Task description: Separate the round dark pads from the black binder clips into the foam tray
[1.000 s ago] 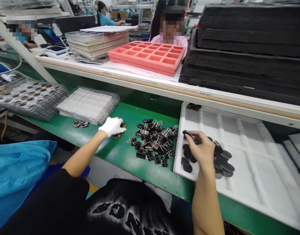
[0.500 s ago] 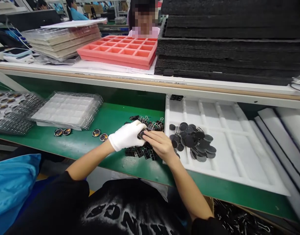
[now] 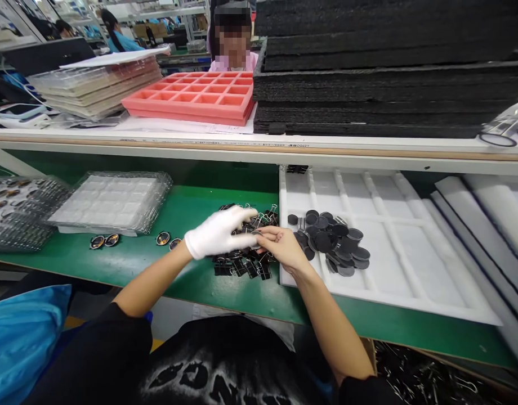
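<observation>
A: How do the two hands meet over the green bench (image 3: 217,295)?

B: A worker's white-gloved left hand (image 3: 223,232) comes in from the lower left, its forearm slanting up and its fingers parted, one above the other. The bare right hand (image 3: 282,246) faces it from the lower right, wrist bent inward, fingertips pinched together

A: Pinched on what?

B: A small round piece (image 3: 257,232), held at the tips of the right fingers and mostly covered by them. The glove's lower digit reaches up to it; whether it presses there, one cannot tell

A: And directly below the fingers?

B: A heap of black binder clips (image 3: 244,267), spread under both hands, wire handles jutting out

A: Where do the edges run?

B: Just right of the right fingertips, the left rim of a white tray (image 3: 411,298) passes beneath that hand; dark discs (image 3: 343,247) lie piled inside, beyond the knuckles. Past the fingers, a white shelf rail (image 3: 200,147) spans the scene. On the wearer's side, the bench edge passes under both forearms

A: Room to move?

B: Green surface shows between the fingers and the rail, and leftward to two pairs of amber round lenses (image 3: 105,241) beyond the gloved wrist
</observation>
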Demonstrator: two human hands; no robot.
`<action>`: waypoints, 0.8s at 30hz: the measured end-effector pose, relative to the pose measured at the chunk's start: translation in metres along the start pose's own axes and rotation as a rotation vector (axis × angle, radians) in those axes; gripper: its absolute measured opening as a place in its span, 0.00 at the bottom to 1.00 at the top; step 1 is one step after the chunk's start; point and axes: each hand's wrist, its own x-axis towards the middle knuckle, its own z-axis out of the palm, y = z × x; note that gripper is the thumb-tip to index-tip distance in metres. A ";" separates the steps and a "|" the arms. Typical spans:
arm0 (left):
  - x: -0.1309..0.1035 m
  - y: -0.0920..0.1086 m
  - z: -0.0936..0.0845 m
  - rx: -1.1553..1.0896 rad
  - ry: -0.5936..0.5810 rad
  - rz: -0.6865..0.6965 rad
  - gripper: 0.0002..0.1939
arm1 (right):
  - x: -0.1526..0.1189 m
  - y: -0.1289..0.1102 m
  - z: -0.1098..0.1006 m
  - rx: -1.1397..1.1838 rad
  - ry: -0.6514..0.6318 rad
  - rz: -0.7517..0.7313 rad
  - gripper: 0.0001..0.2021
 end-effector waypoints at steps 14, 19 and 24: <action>0.046 -0.125 -0.020 0.381 -0.530 -0.312 0.21 | 0.018 -0.001 -0.026 0.400 0.102 -0.011 0.18; 0.019 -0.120 -0.017 0.581 -0.362 -0.229 0.29 | 0.015 -0.003 -0.024 0.391 0.057 -0.002 0.17; 0.014 -0.120 -0.017 0.621 -0.434 -0.184 0.27 | 0.014 -0.003 -0.022 0.360 0.028 -0.027 0.18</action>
